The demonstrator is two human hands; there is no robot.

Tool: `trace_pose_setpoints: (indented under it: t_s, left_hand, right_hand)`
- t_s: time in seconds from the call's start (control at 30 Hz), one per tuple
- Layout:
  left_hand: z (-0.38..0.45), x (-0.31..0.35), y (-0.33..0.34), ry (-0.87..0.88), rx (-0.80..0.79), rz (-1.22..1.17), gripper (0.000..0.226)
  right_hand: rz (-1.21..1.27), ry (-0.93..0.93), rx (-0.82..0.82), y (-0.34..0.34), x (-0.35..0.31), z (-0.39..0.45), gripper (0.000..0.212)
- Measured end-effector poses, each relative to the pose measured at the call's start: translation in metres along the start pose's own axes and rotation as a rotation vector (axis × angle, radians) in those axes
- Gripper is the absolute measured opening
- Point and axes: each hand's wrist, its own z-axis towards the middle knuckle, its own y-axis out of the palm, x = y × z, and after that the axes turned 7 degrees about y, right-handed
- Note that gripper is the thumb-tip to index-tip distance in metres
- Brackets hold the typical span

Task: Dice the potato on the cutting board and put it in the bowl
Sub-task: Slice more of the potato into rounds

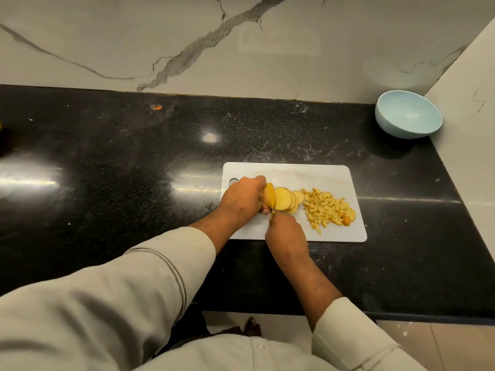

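Note:
On the white cutting board my left hand grips the uncut end of the potato. Several round slices lean against it to the right. A heap of small diced pieces lies further right on the board. My right hand grips a knife with a thin yellow-green bit showing above the fist; the blade sits at the cut face of the potato and is mostly hidden. The light blue bowl stands at the back right corner of the counter, with nothing in it.
The black stone counter runs wide to the left of the board. A marble wall rises behind it and a white side wall closes the right end beside the bowl. The counter's front edge lies near my body.

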Motion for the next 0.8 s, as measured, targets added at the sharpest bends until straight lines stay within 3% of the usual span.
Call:
trace_pose_setpoints:
  t_s: [0.13, 0.37, 0.6, 0.8]
  left_hand:
    - [0.003, -0.002, -0.002, -0.01, -0.019, -0.039, 0.049]
    - [-0.004, -0.003, 0.003, 0.008, 0.045, -0.096, 0.045]
    - [-0.014, -0.004, 0.014, 0.017, 0.159, -0.187, 0.052]
    - [-0.008, -0.007, 0.011, 0.035, 0.106, -0.195, 0.053]
  right_hand:
    - [-0.107, -0.023, -0.007, 0.01, 0.025, -0.034, 0.01]
    - [-0.154, -0.024, 0.05, -0.013, 0.051, -0.057, 0.024]
    - [-0.028, -0.089, 0.248, -0.018, 0.024, -0.047, 0.023]
    - [0.033, -0.095, 0.231, -0.014, 0.001, -0.031, 0.015]
